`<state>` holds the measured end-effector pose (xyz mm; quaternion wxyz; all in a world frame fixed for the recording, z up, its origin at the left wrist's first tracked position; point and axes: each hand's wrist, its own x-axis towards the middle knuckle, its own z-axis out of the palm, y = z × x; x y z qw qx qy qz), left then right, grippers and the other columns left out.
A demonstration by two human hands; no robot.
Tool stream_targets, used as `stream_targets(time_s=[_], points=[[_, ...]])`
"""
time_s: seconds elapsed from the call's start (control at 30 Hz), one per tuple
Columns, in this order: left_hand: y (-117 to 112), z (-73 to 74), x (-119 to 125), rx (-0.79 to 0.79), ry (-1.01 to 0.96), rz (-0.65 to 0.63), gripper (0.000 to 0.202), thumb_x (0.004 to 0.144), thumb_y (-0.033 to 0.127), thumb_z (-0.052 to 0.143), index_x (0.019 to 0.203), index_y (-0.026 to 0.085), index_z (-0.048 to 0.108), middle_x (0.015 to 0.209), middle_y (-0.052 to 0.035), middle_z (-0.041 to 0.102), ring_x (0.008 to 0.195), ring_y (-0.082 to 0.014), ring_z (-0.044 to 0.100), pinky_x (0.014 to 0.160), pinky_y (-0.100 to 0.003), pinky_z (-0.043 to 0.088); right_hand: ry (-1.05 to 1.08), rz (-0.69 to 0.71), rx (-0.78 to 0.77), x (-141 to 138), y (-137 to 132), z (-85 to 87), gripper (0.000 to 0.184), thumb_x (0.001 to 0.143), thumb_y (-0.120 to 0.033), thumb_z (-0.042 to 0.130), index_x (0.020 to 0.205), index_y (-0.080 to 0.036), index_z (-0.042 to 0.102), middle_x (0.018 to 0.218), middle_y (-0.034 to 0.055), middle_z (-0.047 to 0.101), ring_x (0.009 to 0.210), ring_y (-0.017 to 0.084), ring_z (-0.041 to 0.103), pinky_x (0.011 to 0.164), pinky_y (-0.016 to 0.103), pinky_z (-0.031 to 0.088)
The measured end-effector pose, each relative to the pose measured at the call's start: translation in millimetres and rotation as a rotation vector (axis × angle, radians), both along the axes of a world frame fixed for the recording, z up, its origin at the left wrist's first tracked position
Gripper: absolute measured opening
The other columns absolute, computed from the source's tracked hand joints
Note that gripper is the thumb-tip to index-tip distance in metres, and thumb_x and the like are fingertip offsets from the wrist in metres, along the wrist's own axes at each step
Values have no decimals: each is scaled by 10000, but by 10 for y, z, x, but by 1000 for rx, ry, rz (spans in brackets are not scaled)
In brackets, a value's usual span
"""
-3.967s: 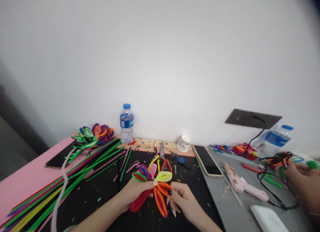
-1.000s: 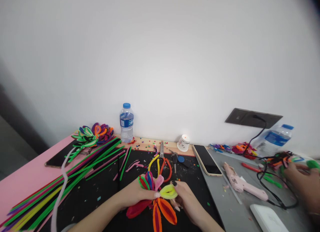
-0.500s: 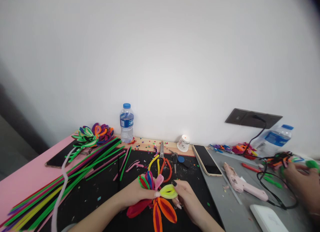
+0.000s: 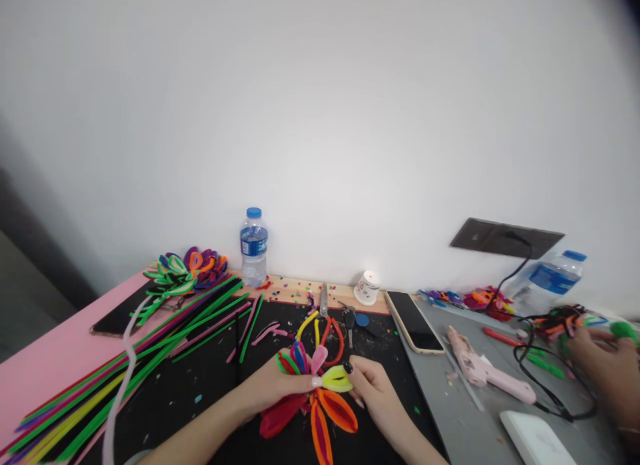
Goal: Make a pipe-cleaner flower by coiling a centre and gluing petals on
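A pipe-cleaner flower [image 4: 320, 421] with looped petals in orange, red, pink, yellow and a green-blue-red mix is held up between my hands over the black mat. My left hand [image 4: 285, 385] grips it near the centre, the thumb pressed at the base of the yellow petal. At that petal's outer tip, my right hand [image 4: 367, 381] pinches with thumb and finger. Just behind the flower lie scissors with red and yellow handles [image 4: 334, 341], their blades pointing to the wall.
Long pipe cleaners [image 4: 145, 358] and finished flowers [image 4: 187, 268] lie on the left. A water bottle [image 4: 254, 251], paper cup [image 4: 367, 288], keys [image 4: 350, 321] and phone [image 4: 414, 321] stand or lie behind. On the right are a pink glue gun [image 4: 490, 371] with its cord and a co-worker's hand [image 4: 605, 365].
The flower has shifted and turned slightly to the right in my hands. Both hands keep their hold, and my right fingers still pinch the yellow petal.
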<state>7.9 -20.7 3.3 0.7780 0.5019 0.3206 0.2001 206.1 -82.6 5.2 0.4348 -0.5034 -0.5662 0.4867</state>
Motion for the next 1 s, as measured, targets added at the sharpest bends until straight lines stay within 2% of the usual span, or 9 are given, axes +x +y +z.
stream_targets(time_s=[0.23,0.47,0.6,0.87,1.0], points=[[-18,-5,12,-5,-50,52,312,599,332,762,816,134,659,752,-26,661,746,-191,596,725,-281,457,-224,-18,105,2,-13,26,426,865,-470,440,566,-176,364,548,-53,308,522,85,266,482,236,185],[-23,60,2,18,-22,30,287,567,340,771,710,136,629,653,17,607,651,-155,547,674,-273,437,-249,40,52,-26,-41,8,409,900,-443,364,581,-192,316,524,-58,293,496,85,255,470,237,174],[-21,79,-2,65,-16,26,284,561,355,767,661,130,624,609,25,576,649,-158,529,699,-277,424,-337,31,96,-43,-38,27,404,919,-400,331,574,-191,324,527,-55,312,495,88,272,480,236,194],[-6,46,-3,90,-49,-11,246,609,317,745,723,117,656,663,7,614,664,-149,537,724,-272,421,-523,41,184,-58,-31,32,354,933,-315,299,608,-186,351,594,-37,404,541,97,332,521,229,237],[-11,64,-11,121,-12,-37,275,633,360,718,770,132,649,729,-6,637,710,-165,557,749,-280,425,-574,39,191,-52,-31,49,342,919,-282,322,590,-189,315,568,-51,364,520,90,318,506,227,219]])
